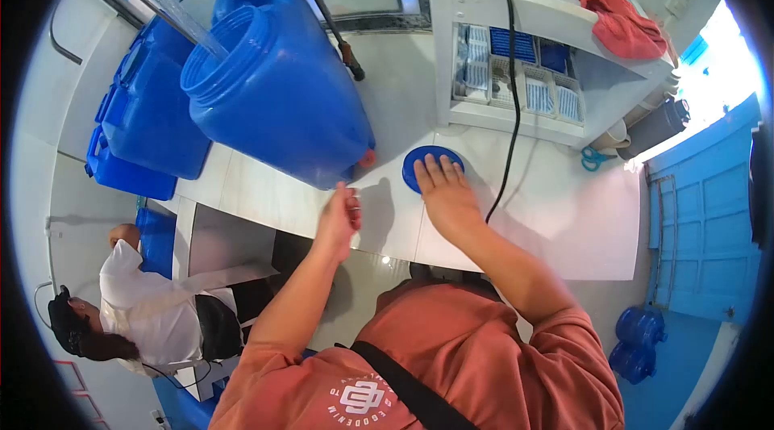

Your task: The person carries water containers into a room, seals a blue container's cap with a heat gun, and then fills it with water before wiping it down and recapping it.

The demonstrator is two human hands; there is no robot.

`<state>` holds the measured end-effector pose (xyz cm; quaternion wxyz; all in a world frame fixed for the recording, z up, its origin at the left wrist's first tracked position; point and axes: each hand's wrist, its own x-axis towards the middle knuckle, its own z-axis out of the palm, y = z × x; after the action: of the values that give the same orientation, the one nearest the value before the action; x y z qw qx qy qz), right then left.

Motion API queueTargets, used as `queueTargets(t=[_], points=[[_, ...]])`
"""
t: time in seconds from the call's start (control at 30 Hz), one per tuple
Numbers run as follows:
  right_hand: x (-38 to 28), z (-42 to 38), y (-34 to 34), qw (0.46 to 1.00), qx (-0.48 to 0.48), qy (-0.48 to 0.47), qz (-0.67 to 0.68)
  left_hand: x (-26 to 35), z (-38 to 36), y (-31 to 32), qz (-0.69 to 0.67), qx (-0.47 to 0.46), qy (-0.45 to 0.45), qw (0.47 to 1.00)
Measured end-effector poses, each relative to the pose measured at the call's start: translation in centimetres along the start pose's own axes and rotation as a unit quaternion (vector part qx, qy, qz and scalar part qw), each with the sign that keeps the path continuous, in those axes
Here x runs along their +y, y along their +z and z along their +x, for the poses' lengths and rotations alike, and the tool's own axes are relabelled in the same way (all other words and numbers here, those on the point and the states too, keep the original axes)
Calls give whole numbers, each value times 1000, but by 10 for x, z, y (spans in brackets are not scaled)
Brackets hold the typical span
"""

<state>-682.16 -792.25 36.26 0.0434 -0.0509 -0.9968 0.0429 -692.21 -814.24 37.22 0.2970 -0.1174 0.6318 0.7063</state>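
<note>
My right hand [448,196] lies flat on a round blue lid [411,165] on the white counter, its fingers stretched out. To its left, my left hand [339,219] is closed, fingers curled in, near the counter's front edge; what is inside it, if anything, is hidden. Just beyond that hand stands a large blue jug [282,99] with its wide mouth uncapped. A clear tube [173,14] runs down into the mouth. Low on the jug's right side is a small reddish-orange piece [368,159].
More blue jugs [153,107] stand at left. A white shelf [500,119] with baskets of packets is at the back right, a black cord [513,91] hanging across it. Blue scissors [595,159] lie beside it. Another person [153,301] is at lower left.
</note>
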Motion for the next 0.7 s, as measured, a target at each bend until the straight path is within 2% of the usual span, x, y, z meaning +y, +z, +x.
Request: queueTargets(t=[0.03,0.1,0.13,0.17,0.23,0.27,0.3,0.37,0.43,0.53,0.6,0.63,0.67,0.7], points=[[-2,-7,-3,1000,-2,3,0,5,0,20,-7,-45,-94,995],[-6,-20,-22,995,-53,-38,69,10,23,40,-43,-43,-123,991],[-6,-26,-38,992,2,-57,111,9,36,52,-80,-40,-149,985],[0,-32,-56,993,4,-46,105,8,47,59,-76,-51,-152,984],[11,-46,-94,958,59,-60,273,9,68,62,-197,-63,-220,953],[20,-52,-114,943,139,-31,299,10,74,65,-231,-58,-240,941],[33,-55,-129,945,142,-26,294,10,77,68,-228,-66,-242,941],[65,-57,-148,895,210,102,380,9,74,69,-214,-25,-128,968],[108,-48,-144,890,284,161,319,9,69,73,-207,-11,-125,970],[158,-26,-135,884,299,194,303,14,39,78,-190,21,-114,975],[197,-4,-108,928,286,174,165,24,-2,77,4,25,-25,999],[212,9,-103,928,290,161,173,35,-18,69,-1,36,-15,999],[225,21,-98,949,239,172,111,46,-33,59,98,45,218,970],[233,31,-94,965,186,181,48,59,-49,49,197,54,432,878]])
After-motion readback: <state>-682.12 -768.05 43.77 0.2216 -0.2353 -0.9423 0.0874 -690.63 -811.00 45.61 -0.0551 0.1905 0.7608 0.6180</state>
